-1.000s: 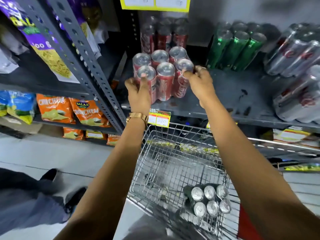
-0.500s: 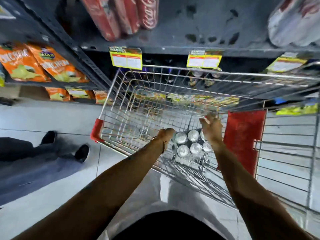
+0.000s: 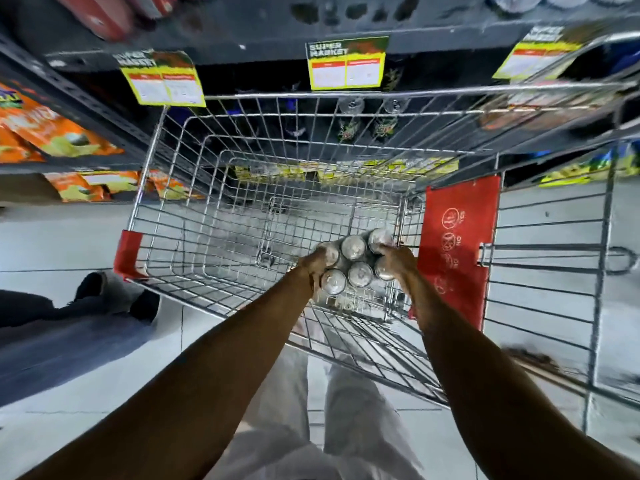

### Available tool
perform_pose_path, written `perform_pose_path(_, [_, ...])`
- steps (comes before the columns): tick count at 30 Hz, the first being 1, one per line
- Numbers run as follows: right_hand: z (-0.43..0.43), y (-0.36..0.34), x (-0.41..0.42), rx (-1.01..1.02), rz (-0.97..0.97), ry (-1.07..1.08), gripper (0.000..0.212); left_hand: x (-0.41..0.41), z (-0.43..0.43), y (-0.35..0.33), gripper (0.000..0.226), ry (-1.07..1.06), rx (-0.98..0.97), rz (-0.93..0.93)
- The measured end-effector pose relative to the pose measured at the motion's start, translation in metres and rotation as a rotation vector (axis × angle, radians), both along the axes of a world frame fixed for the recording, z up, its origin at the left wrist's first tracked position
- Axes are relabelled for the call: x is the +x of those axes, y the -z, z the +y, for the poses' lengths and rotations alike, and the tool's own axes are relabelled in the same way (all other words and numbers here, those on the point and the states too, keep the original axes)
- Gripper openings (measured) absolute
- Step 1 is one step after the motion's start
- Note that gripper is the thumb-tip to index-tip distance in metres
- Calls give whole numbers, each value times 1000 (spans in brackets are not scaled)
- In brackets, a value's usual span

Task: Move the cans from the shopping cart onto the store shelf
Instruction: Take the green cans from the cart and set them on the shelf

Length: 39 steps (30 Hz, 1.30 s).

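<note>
Both hands down inside the cart [image 3: 166,188], clamped on a six-pack of cans [image 3: 353,261] from opposite sides. Left hand [image 3: 313,266] grips the left end of the pack, fingers wrapped around the two left cans. Right hand [image 3: 398,263] grips the right end, fingers curled over the right-hand cans. Silver can tops face up, two rows of three. Pack sits in the near right corner of the cart basket, close to the red flap [image 3: 457,244]; cannot tell if it is lifted off the wire floor or resting on it. Rest of the basket floor shows only wire.

Shelf [image 3: 263,32] runs across the top of the view, just beyond the far rim of the cart, with yellow price tags [image 3: 346,64] hanging on its edge. Red cans [image 3: 100,15] on the shelf at top left, blurred. Dark cans on the lower shelf seen through the cart wires. Orange snack bags [image 3: 52,133] on the left rack. Another person's dark shoes [image 3: 145,304] on the floor at left.
</note>
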State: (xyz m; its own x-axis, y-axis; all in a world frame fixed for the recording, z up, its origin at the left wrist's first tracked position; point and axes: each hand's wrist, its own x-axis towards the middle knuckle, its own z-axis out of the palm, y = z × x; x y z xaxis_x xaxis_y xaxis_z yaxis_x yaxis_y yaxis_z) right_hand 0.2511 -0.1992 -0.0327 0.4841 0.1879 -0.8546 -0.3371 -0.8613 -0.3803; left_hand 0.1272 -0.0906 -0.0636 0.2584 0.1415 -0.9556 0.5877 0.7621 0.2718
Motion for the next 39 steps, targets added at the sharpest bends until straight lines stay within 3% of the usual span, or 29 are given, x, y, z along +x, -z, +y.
perform_pose_path(3, [-2, -3, 5, -38, -13, 26, 58, 5, 10, -56, 19, 26, 24, 56])
perform_pose_path(5, [-4, -27, 4, -8, 40, 87, 66, -1, 18, -61, 24, 94, 111, 87])
perform_pose_path(7, [3, -88, -8, 12, 27, 137, 59, -6, 26, -64, 40, 138, 211, 120])
perform_pose_path(9, [4, -131, -20, 83, -23, 186, 47, -9, 33, -91, 32, 207, 317, 115])
perform_pose_path(16, [37, -194, -5, 244, -261, 230, 43, -11, 68, -182, 25, 260, 624, -203])
perform_pose_path(21, [77, -266, 39, 323, -548, 113, 51, 7, 97, -249, 50, 138, 760, -309])
perform_pose_path(25, [117, -306, 80, 448, -718, 125, 50, 42, 125, -291, 27, 17, 781, -425])
perform_pose_path(28, [142, -328, 107, 468, -730, 174, 53, 74, 155, -310, 42, 28, 878, -412])
perform_pose_path(33, [185, -342, 140, 607, -707, 247, 52, 125, 202, -325, 40, 31, 960, -390])
perform_pose_path(39, [224, -336, 170, 572, -663, 225, 53, 158, 232, -324, 38, 57, 915, -361])
